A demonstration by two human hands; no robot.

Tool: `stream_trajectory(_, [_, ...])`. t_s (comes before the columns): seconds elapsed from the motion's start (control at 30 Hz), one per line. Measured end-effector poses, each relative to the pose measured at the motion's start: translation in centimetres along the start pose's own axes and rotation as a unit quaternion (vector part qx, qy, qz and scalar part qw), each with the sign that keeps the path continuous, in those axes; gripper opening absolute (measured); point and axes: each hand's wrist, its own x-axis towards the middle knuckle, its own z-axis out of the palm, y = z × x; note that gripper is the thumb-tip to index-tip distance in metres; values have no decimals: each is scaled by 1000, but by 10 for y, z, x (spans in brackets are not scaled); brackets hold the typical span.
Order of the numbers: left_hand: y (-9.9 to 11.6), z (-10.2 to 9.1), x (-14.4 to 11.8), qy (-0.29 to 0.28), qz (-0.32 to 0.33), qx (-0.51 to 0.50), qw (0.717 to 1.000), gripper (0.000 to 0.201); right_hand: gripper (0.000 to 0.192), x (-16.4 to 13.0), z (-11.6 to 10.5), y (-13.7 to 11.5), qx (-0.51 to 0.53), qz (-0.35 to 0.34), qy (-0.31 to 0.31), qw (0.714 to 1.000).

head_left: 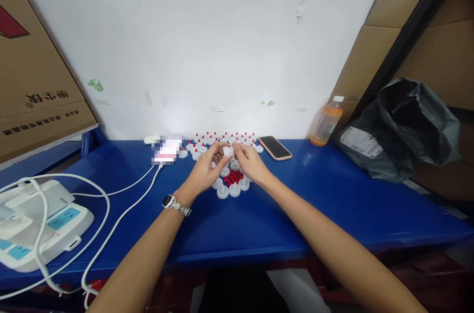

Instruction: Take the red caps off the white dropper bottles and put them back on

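My left hand (207,167), with a watch on its wrist, pinches a white plastic cap (228,151) above the table. My right hand (249,161) meets it from the other side, its fingers closed at the cap's edge; anything between those fingertips is too small to make out. Below the hands lies a pile of small red tips (233,177), ringed by white nozzle caps (234,190) without red on them. Behind the hands stand several white caps with red tips (202,141), partly hidden by my fingers.
A phone (275,147) lies right of the caps, and a blurred-out device (168,150) with a cable lies left. A power strip (48,224) with looping white cables fills the left. An orange drink bottle (326,121) and a dark plastic bag (400,130) stand right on the blue table (266,219).
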Motion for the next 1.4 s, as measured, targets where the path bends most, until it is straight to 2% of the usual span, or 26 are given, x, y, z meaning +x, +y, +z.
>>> stream_trajectory(0.1, [-3, -2, 4, 18, -29, -77, 996, 37, 48, -1, -1, -3, -3, -18, 42, 999])
stream_trajectory(0.17, [-9, -10, 6, 54, -48, -109, 991, 42, 47, -2, -6, -3, -2, -26, 74, 997])
stream_trajectory(0.23, [-16, -21, 8, 76, -65, -108, 989, 44, 45, -3, -14, 0, -10, -27, 77, 997])
stream_trajectory(0.27, [-20, -26, 8, 70, -73, -97, 990, 42, 44, -4, -17, 2, -23, -29, 56, 998])
stream_trajectory(0.4, [-26, -35, 5, 20, -56, -12, 998, 37, 30, -10, -24, 10, -106, -65, -93, 988])
stream_trajectory(0.47, [-25, -34, 3, 3, -45, 20, 999, 35, 19, -12, -23, 11, -125, -66, -118, 983])
stream_trajectory(0.53, [-22, -33, 2, -7, -44, 34, 998, 34, 16, -12, -21, 9, -104, -41, -101, 989])
stream_trajectory(0.63, [-18, -33, 1, -26, -47, 33, 998, 35, 24, -8, -14, 6, -14, -15, -63, 998])
stream_trajectory(0.77, [-15, -35, 0, -35, -51, 36, 997, 33, 28, 6, 0, 6, 99, -17, -69, 993])
stream_trajectory(0.9, [-14, -44, 1, -13, -57, 86, 995, 34, 22, 25, 16, 7, 119, -25, -57, 991])
stream_trajectory(1.03, [-23, -58, 3, 88, -93, 162, 978, 22, 14, 40, 33, 5, 44, -52, -110, 992])
stream_trajectory(1.13, [-37, -66, 2, 154, -119, 233, 953, 27, 13, 43, 44, 2, -95, -92, -188, 973])
stream_trajectory(1.27, [-51, -67, -2, 133, -141, 321, 927, 23, 14, 45, 50, -2, -283, -137, -218, 924])
stream_trajectory(1.33, [-52, -65, -4, 110, -146, 336, 924, 25, 15, 49, 52, -5, -310, -134, -209, 918])
stream_trajectory(1.4, [-50, -62, -5, 100, -152, 341, 922, 25, 18, 56, 57, -8, -306, -112, -183, 928])
